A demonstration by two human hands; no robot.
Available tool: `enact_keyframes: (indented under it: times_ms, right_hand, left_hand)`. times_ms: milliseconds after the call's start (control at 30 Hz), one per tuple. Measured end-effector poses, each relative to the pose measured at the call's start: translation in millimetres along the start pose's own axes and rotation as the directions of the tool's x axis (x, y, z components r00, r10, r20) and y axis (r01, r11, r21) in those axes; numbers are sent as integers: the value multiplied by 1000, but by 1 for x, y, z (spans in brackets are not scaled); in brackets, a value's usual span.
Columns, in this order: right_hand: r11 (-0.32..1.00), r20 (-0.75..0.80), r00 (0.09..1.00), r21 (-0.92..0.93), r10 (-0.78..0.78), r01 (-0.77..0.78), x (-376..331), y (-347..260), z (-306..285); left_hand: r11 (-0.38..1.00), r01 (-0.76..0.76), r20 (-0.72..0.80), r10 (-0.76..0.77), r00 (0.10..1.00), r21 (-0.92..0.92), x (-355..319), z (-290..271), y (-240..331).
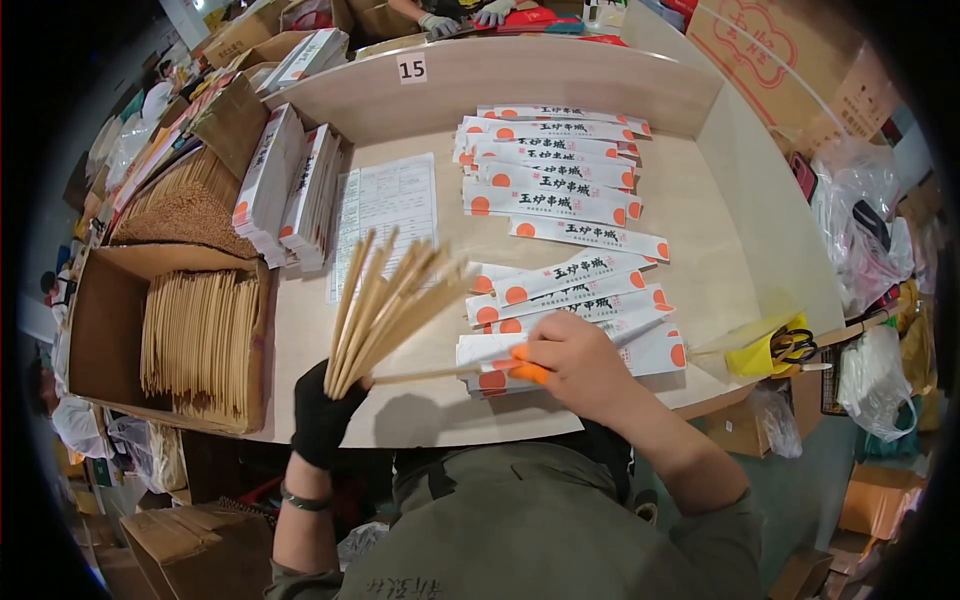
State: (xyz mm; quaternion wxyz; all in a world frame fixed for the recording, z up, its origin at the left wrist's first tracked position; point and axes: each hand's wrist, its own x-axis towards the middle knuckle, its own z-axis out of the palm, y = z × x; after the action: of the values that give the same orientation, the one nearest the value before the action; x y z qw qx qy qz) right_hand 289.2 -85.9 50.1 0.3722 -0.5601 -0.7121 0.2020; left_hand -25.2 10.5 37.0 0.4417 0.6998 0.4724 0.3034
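Many filled sleeves point(560, 165) lie stacked; more remain unfilled. Left hand point(322, 412) fingers clamp a skewer bundle point(385, 305); right hand point(575, 365) fingers pinch one skewer point(430, 375) entering a sleeve point(600, 352).

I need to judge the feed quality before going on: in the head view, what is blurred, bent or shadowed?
Head view: the fanned bundle of sticks in the gloved left hand is motion-blurred; the right hand and the white sleeves look sharp; the table's back wall bows from fisheye; corners vignette black; soft shadow under the hands.
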Motion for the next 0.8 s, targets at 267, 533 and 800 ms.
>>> enact_keyframes:
  times_ms: [267,533,800]
  right_hand:
    - [867,-103,919,-385,-381,316,29,-10,17]
    - [865,30,946,-396,-324,309,-26,12,37]
    - [960,-110,978,-239,-177,147,-21,14,29]
  left_hand:
    - [764,119,-15,-167,986,-634,28,75,13]
    - [917,239,-181,-306,935,-320,14,57,-11]
    - [912,285,-166,-343,925,-295,2,34,-16]
